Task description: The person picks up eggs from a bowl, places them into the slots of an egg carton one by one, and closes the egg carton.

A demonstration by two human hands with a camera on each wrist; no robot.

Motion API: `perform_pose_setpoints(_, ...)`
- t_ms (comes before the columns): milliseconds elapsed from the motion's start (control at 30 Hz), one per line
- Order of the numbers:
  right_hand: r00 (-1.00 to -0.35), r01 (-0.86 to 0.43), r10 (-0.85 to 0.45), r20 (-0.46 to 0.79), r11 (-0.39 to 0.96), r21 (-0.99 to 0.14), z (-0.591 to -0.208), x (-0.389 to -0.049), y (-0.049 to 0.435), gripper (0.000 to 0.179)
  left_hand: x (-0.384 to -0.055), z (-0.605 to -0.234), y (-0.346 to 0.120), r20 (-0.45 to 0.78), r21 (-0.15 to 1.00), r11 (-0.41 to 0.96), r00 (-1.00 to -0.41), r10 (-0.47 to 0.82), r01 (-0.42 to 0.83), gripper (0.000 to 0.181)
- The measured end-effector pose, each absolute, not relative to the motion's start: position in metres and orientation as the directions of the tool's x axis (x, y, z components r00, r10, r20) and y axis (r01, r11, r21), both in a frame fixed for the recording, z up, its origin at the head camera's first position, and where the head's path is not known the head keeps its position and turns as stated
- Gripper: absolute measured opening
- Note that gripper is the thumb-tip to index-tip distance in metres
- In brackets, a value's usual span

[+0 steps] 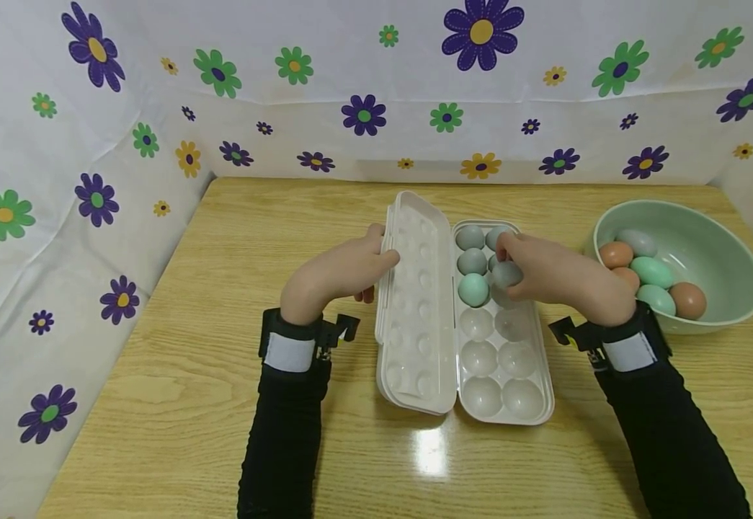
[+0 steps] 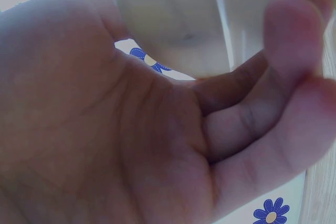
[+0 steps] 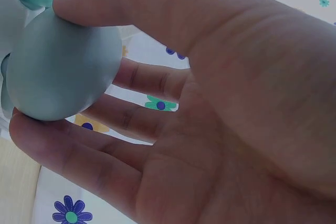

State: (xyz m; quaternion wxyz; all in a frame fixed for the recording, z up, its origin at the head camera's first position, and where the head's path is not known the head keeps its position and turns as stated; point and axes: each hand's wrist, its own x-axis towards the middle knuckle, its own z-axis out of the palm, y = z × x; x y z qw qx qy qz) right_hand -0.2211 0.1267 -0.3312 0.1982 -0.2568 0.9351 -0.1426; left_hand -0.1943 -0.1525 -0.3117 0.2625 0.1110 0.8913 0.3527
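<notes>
An egg carton (image 1: pixel 480 376) of whitish plastic lies open on the table, its lid (image 1: pixel 415 310) raised on the left side. My left hand (image 1: pixel 340 274) grips the lid's outer edge, thumb on the inner face and fingers behind; the left wrist view shows the palm beside the pale plastic. Between thumb and fingertips, my right hand (image 1: pixel 551 270) pinches a grey-blue egg (image 3: pixel 63 66) over the right row of cups. Grey-blue eggs (image 1: pixel 470 238) and a mint green egg (image 1: pixel 473 290) sit in the far cups; one in the right row is partly hidden. The nearer cups hold nothing.
A pale green bowl (image 1: pixel 733 288) stands on the right, close to my right wrist. Inside lie several eggs: brown eggs (image 1: pixel 687 300), mint green eggs (image 1: pixel 652 272) and a grey egg (image 1: pixel 638 242). A flowered cloth (image 1: pixel 324 137) rises behind the wooden table (image 1: pixel 175 360).
</notes>
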Motion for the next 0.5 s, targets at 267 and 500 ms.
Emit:
perform_pose_setpoints(267,-0.787,-0.412,-0.528,-0.319,0.835,-0.364,-0.3360,-0.2209,0.1243,0.035,-0.1953,-0.3114,-0.1529,-0.398,0.676,0.737,-0.835,0.381,0.013,0.048)
perform_pose_setpoints(500,-0.783,-0.409,-0.516,-0.348,0.848,-0.337,-0.3412,-0.2220,0.1226,0.036,-0.1938,-0.3102,-0.1531,-0.396,0.673,0.740,-0.838,0.374,0.013,0.048)
